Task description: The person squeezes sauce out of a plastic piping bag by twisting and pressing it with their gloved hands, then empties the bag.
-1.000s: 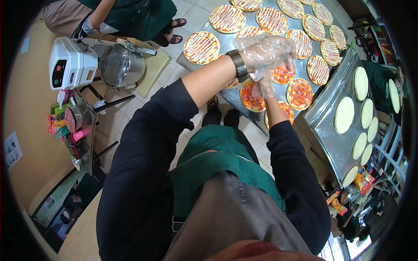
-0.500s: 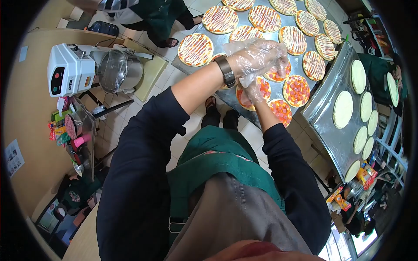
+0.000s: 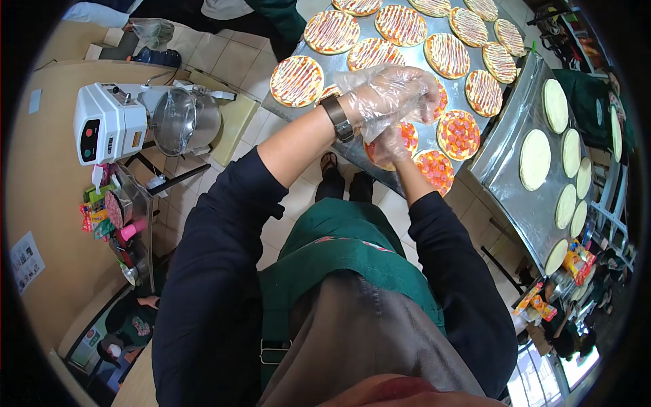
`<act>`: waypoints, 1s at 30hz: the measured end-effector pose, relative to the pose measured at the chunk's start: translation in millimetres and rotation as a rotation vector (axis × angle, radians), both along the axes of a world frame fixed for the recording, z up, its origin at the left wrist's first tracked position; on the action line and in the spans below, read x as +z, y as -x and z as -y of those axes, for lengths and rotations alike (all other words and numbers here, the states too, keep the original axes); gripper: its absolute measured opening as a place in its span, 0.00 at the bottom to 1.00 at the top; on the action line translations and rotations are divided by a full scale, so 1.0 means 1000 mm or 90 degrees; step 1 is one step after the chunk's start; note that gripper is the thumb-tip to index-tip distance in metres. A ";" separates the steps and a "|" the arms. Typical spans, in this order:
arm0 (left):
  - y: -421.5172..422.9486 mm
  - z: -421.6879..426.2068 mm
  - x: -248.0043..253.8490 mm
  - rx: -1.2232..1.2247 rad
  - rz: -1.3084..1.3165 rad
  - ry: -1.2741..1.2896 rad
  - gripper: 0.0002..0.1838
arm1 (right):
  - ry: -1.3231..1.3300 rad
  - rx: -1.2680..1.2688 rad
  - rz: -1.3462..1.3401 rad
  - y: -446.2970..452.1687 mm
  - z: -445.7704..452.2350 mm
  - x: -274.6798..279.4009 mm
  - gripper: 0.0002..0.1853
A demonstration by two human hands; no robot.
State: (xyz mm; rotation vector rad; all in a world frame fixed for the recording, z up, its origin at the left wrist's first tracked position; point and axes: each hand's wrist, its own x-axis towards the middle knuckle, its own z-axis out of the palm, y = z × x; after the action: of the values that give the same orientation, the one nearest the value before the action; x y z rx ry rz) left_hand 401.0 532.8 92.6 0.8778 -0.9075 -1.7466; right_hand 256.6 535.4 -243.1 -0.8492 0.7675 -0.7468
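My left hand (image 3: pixel 399 95), in a clear plastic glove and with a watch at the wrist, reaches across the near part of the metal table (image 3: pixel 325 70). Its fingers are curled closed above a pizza (image 3: pixel 441 102) that it partly covers; whatever they hold is hidden. Just below it, my right hand (image 3: pixel 390 148), also gloved, looks closed over another pizza (image 3: pixel 409 136); its contents cannot be made out. Two pizzas with diced pink topping and red sauce, one (image 3: pixel 459 135) and another (image 3: pixel 434 171), lie beside my hands. Farther off are several pizzas (image 3: pixel 401 26) striped with white sauce.
To the right, a foil-covered table (image 3: pixel 505 169) carries several plain dough rounds (image 3: pixel 536 160). A stand mixer (image 3: pixel 112 122) with a steel bowl stands at left. Co-workers are at the top left, right edge and lower left. Packets (image 3: pixel 578 263) lie at lower right.
My left hand has shifted slightly left and down, its fingers more curled. The view has moved a little. The co-worker at the top has moved, and a gloved hand shows at top left.
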 end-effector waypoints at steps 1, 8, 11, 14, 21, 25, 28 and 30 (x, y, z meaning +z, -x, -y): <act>0.002 0.003 -0.003 -0.004 0.000 -0.001 0.10 | 0.141 0.056 -0.087 0.016 0.013 0.001 0.22; 0.009 0.004 0.002 -0.056 0.049 0.078 0.10 | 0.012 0.036 -0.096 0.014 0.008 0.119 0.27; 0.005 -0.006 0.004 -0.019 0.097 0.070 0.11 | -0.206 -0.040 0.099 0.000 -0.029 0.069 0.24; 0.006 -0.006 0.006 -0.058 0.048 0.038 0.12 | -0.086 -0.011 0.012 0.010 -0.020 0.059 0.24; 0.022 0.003 0.014 -0.075 0.119 0.057 0.12 | 0.032 -0.047 -0.057 0.038 0.023 0.104 0.25; 0.013 -0.009 0.016 -0.079 0.073 0.032 0.12 | -0.085 -0.044 0.001 0.003 -0.038 0.068 0.26; 0.018 -0.009 0.010 -0.071 0.047 -0.008 0.12 | -0.037 -0.034 -0.026 0.016 -0.025 0.061 0.26; 0.031 -0.004 0.010 -0.040 0.022 -0.043 0.12 | -0.011 -0.048 -0.033 0.035 0.000 0.088 0.26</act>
State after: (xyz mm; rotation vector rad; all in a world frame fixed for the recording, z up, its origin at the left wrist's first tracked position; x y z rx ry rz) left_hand 370.3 536.7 103.0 0.9336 -0.9123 -1.8302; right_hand 221.2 535.6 -155.2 -0.8306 0.8552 -0.7857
